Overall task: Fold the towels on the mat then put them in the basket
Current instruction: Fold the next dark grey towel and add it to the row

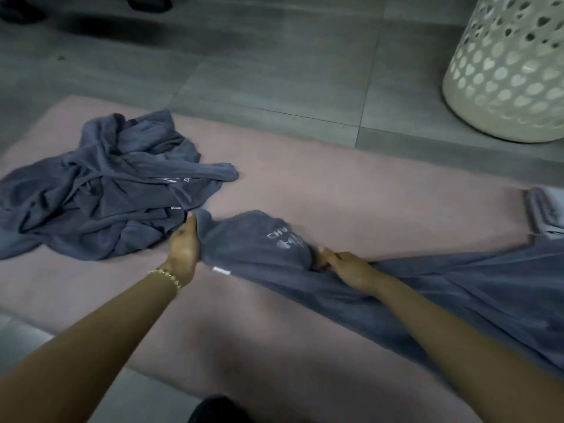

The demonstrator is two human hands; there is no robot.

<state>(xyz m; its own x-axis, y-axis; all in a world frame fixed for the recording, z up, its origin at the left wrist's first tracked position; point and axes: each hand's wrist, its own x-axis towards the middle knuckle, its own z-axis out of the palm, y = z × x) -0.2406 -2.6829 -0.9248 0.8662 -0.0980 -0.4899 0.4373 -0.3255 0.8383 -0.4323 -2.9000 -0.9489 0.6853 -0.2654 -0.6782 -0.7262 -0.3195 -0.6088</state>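
Left grip [183, 254]: clenched on the left end of the towel [259, 248].
Right grip [345, 267]: clenched on the same towel, further along.
Towel axis: runs rightward across the mat [351, 184], past the right grip.
Basket [503, 71]: far right, nearer the right grip.

The basket [506, 71] is cut off at the top and right edges. White lettering [285, 239] on the stretched towel [250, 254] is too blurred to read.
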